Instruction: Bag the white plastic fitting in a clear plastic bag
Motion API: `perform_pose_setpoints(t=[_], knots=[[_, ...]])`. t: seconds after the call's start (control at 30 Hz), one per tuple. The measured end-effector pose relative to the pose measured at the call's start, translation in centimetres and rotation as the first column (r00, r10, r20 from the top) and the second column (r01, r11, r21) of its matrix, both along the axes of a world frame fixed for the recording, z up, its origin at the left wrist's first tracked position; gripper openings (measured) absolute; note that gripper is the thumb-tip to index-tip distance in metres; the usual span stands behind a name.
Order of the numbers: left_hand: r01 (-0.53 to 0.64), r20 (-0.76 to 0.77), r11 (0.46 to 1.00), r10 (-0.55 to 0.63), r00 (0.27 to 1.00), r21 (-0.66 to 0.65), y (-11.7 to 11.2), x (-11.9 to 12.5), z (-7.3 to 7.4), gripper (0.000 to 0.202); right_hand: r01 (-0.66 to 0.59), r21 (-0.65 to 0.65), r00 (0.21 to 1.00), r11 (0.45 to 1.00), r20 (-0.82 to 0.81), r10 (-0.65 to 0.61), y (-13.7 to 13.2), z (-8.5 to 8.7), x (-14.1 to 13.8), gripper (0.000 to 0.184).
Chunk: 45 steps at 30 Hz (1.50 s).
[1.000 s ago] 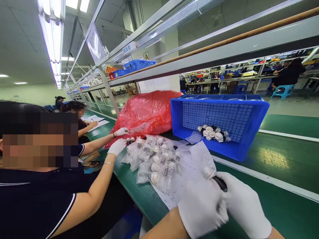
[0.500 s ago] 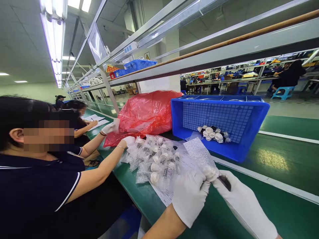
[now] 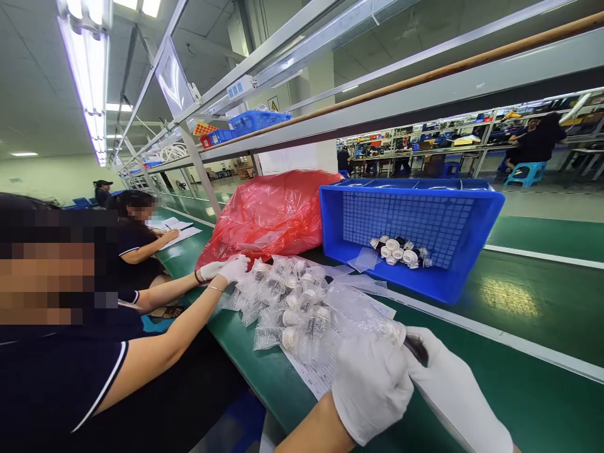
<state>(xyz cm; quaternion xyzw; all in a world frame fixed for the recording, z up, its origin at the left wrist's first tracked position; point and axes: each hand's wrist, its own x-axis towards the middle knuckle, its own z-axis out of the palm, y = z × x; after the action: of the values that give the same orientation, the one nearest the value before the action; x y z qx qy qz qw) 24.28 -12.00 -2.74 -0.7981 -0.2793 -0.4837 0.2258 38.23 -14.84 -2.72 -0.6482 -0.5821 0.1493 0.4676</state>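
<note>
My left hand (image 3: 372, 385), in a white glove, is closed on the mouth of a bubble-wrap bag (image 3: 358, 313). My gloved right hand (image 3: 455, 385) is just to its right, fingers wrapped round a part with a dark body (image 3: 416, 348) and a white end. That white end sits at the bag's opening; how far inside it is I cannot tell. Left of my hands lies a pile of wrapped white-and-dark parts (image 3: 292, 302), partly over a printed sheet (image 3: 309, 371). Several unwrapped parts (image 3: 396, 250) lie in a blue crate (image 3: 391, 277) tipped on its side.
A red plastic bag (image 3: 268, 214) lies left of the crate. A co-worker's gloved hands (image 3: 226, 269) are at the pile's left edge. Flat bubble-wrap bags (image 3: 365, 259) lie at the crate's mouth. A shelf rail (image 3: 377, 113) runs above the green table (image 3: 533, 371).
The bag in my left hand has swung down from raised to nearly level, and my left hand has rotated. The co-worker's far hand has come off the red bag towards the pile.
</note>
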Motion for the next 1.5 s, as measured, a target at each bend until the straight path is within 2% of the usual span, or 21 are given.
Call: perform_pose_setpoints(t=[0.07, 0.13, 0.23, 0.3, 0.37, 0.5, 0.57, 0.7, 0.77, 0.83, 0.9, 1.1, 1.27, 1.43, 1.5], knots=[[0.086, 0.028, 0.995, -0.084, 0.996, -0.051, 0.3, -0.2, -0.3, 0.015, 0.004, -0.018, 1.000, 1.000, 0.005, -0.004, 0.1, -0.1, 0.2, 0.033], [0.171, 0.139, 0.968, -0.146, 0.979, -0.185, 0.4, -0.4, -0.6, 0.018, 0.010, 0.000, 0.998, 1.000, 0.055, -0.011, 0.2, -0.1, 0.2, 0.043], [0.220, 0.320, 0.885, -0.087, 0.944, -0.410, 0.1, -0.6, -0.8, 0.021, 0.000, 0.073, 0.992, 0.997, 0.124, -0.009, 0.2, 0.1, -0.1, 0.042], [0.237, 0.378, 0.821, -0.028, 0.925, -0.519, -0.1, -0.6, -0.8, 0.022, -0.007, 0.109, 0.991, 0.994, 0.137, -0.008, 0.1, 0.3, -0.4, 0.038], [0.233, 0.391, 0.794, 0.006, 0.920, -0.562, -0.2, -0.6, -0.8, 0.024, 0.002, 0.139, 0.987, 0.990, 0.158, -0.025, 0.0, 0.3, -0.5, 0.037], [0.177, 0.356, 0.820, 0.035, 0.934, -0.545, -0.2, -0.7, -0.7, 0.019, 0.035, 0.192, 0.948, 0.981, 0.303, -0.093, 0.0, -0.4, -0.2, 0.036], [0.217, 0.378, 0.758, 0.041, 0.925, -0.615, -0.2, -0.8, -0.6, 0.013, 0.031, 0.235, 0.911, 0.971, 0.394, -0.124, 0.0, -0.7, 0.1, 0.034], [0.324, 0.398, 0.549, 0.018, 0.917, -0.771, 0.2, -1.4, 0.1, 0.011, -0.015, 0.344, 0.849, 0.939, 0.501, -0.170, -0.2, -0.8, 0.5, 0.033], [0.337, 0.383, 0.492, -0.008, 0.924, -0.803, 0.4, -1.8, 0.7, 0.009, -0.040, 0.364, 0.826, 0.931, 0.536, -0.174, -0.3, -0.7, 0.5, 0.032], [0.325, 0.362, 0.471, -0.013, 0.932, -0.820, 0.6, -2.1, 1.4, 0.010, -0.067, 0.378, 0.811, 0.923, 0.560, -0.170, -0.3, -0.4, 0.4, 0.031], [0.286, 0.327, 0.487, -0.001, 0.945, -0.825, 0.7, -2.4, 2.0, 0.013, -0.097, 0.392, 0.791, 0.915, 0.589, -0.168, -0.3, -0.1, 0.3, 0.030], [0.151, 0.201, 0.626, 0.010, 0.979, -0.765, 0.9, -2.3, 3.0, 0.013, -0.174, 0.461, 0.741, 0.870, 0.644, -0.193, -0.2, 0.1, 0.0, 0.033], [0.138, 0.177, 0.673, -0.012, 0.984, -0.726, 1.0, -2.0, 3.3, 0.013, -0.196, 0.478, 0.680, 0.856, 0.695, -0.232, -0.1, -0.3, 0.1, 0.029], [0.016, 0.037, 0.760, 0.011, 0.999, -0.649, 0.7, -1.9, 3.3, 0.014, -0.253, 0.497, 0.625, 0.830, 0.739, -0.252, -0.2, -0.4, 0.2, 0.021], [-0.007, -0.014, 0.766, -0.003, 1.000, -0.643, 0.8, -2.0, 3.7, 0.017, -0.271, 0.494, 0.619, 0.826, 0.747, -0.243, -0.2, -0.4, 0.2, 0.020]])
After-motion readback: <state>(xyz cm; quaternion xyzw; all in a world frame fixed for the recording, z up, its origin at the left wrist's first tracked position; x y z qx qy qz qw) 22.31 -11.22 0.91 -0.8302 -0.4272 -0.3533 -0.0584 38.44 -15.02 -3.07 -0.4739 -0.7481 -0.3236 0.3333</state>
